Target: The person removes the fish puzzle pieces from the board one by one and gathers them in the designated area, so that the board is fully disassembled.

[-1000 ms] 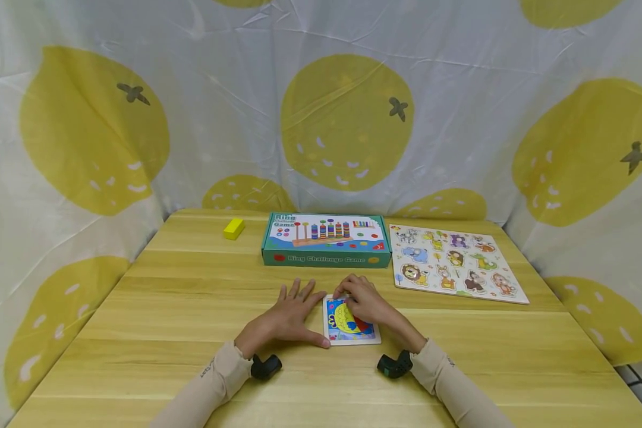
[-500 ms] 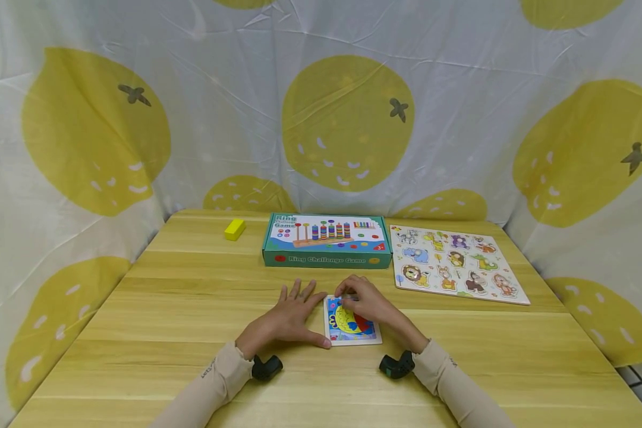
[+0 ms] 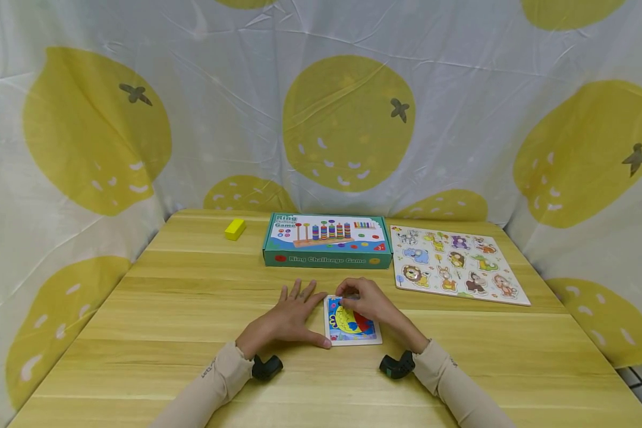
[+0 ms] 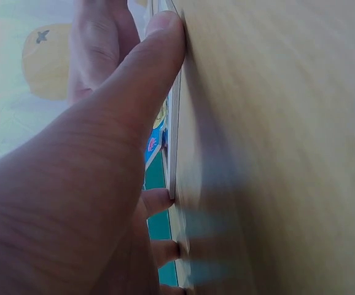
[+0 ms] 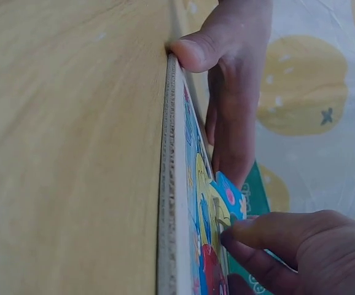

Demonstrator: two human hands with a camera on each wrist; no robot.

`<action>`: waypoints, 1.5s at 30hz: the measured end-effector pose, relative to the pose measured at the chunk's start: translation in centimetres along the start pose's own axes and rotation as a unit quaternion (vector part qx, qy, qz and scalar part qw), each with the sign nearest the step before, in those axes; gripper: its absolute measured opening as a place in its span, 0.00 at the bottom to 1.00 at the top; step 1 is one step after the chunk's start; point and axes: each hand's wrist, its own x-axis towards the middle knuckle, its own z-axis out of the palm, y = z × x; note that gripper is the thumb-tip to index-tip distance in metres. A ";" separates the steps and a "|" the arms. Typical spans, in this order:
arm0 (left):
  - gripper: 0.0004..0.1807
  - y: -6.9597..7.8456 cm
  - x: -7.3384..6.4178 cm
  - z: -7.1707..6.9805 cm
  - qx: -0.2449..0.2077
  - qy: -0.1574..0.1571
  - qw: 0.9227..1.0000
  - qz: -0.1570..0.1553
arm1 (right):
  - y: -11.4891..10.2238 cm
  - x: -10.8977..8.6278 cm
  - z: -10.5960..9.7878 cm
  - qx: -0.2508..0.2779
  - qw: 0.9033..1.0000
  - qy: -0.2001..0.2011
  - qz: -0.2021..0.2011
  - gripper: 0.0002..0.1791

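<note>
A small square jigsaw board [image 3: 355,343] with a pale frame and a yellow-and-red fish picture lies flat before me. My left hand [image 3: 288,319] is spread beside it, thumb at the near left corner and index fingertip at the far left one. Between thumb and fingers my right hand [image 3: 371,301] pinches a puzzle piece [image 5: 229,195], blue with a pink flower and a yellow part. The right wrist view shows this piece tilted up from the picture at the board's far side. From the head view, the fingers hide most of it.
Behind the hands stands a green Ring Challenge Game box [image 3: 327,241]. An animal peg puzzle board [image 3: 458,264] lies at the back right, and a yellow block [image 3: 235,229] at the back left. A lemon-print cloth [image 3: 348,122] hangs behind the table.
My right fingers have drawn up slightly from the board's picture, uncovering more of the yellow fish. The left hand keeps its place along the board's left edge.
</note>
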 end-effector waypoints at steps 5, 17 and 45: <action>0.57 -0.1 0.1 0.0 0.000 0.001 1.000 0.003 | 0.0 0.0 -0.1 -0.007 1.000 -0.010 -0.014 0.08; 0.57 -0.1 0.2 0.0 -0.001 -0.007 1.000 0.002 | 0.2 -0.2 -0.1 -0.003 1.000 0.009 -0.009 0.09; 0.58 -0.1 0.1 0.3 -0.011 -0.005 1.000 -0.004 | 0.5 -1.0 -2.1 0.043 0.999 -0.011 -0.012 0.11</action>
